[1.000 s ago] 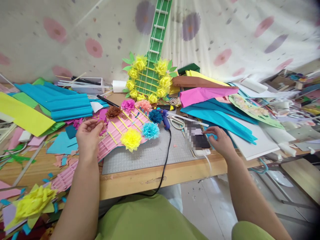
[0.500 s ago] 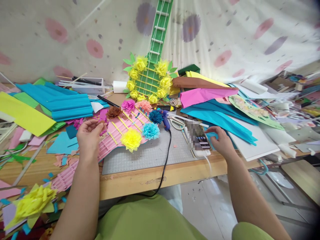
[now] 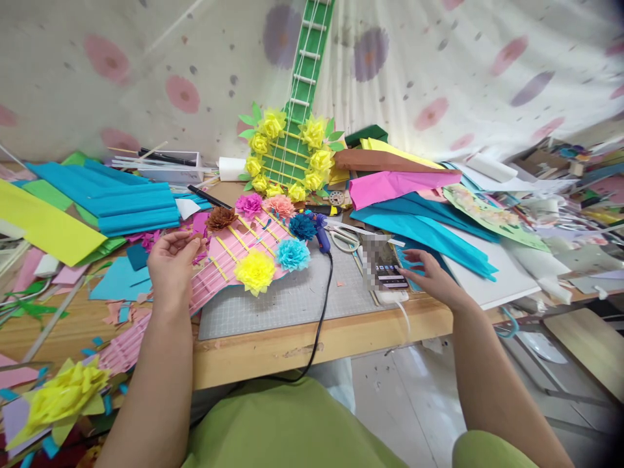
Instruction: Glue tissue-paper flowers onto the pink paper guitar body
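Observation:
My left hand (image 3: 171,263) is over the left side of the pink paper guitar (image 3: 219,260), thumb and fingertips pinched together. Whatever they hold is too small to make out. Paper flowers in brown, magenta, salmon, dark blue, light blue and yellow (image 3: 255,272) ring the guitar's body. At the right, my right hand (image 3: 431,276) has its fingers stretched apart, a fingertip at the right edge of a lit phone (image 3: 390,268). The phone rests on a white stand or charger (image 3: 391,296). Between hands and guitar lies a blue glue gun (image 3: 322,235) beside scissors (image 3: 345,238).
A green guitar with yellow flowers (image 3: 292,153) leans against the curtain. Blue crepe paper (image 3: 139,208) is stacked at the left; more coloured sheets (image 3: 404,188) lie right. A black cord (image 3: 319,331) crosses the grey cutting mat (image 3: 273,315) and hangs over the table's front edge.
My right hand has turned and its fingers have stretched toward the phone's screen edge. The phone's screen now shows a row of icons. My left hand has hardly moved.

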A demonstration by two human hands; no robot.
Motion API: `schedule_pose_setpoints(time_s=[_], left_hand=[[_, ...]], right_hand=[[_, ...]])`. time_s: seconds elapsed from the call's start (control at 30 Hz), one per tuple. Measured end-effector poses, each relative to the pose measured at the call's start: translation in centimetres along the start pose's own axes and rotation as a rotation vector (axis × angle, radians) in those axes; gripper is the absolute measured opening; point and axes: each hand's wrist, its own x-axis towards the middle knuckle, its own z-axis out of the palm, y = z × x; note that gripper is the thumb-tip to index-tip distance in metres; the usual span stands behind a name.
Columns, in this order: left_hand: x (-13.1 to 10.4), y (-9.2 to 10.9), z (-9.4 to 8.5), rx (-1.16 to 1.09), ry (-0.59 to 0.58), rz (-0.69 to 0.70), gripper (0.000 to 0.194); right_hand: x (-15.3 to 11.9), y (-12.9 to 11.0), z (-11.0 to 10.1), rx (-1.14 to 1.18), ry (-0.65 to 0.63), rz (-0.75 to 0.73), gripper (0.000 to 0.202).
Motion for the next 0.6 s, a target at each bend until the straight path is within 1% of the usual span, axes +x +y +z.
schedule_pose_setpoints(time_s=[0.1,0.2,0.4,0.6], left_hand=[[0.0,-0.1,0.0,0.003,-0.006,0.006,0.023],[0.1,-0.2,0.0,0.013,-0.010,0.017,0.023],[0.2,-0.3,0.1,0.010,-0.007,-0.001,0.026],[0.3,-0.4,-0.1,0.013,-0.011,0.004,0.025]], right_hand=[[-0.2,1.0,-0.2,-0.025,-0.076,0.006,0.066],[-0.3,1.7,-0.3,-0.034,-0.118,0.012,0.070],[-0.4,2.2,-0.3,-0.011,-0.114,0.003,0.072],[-0.3,1.1,-0.4,0.003,-0.107,-0.002,0.069]])
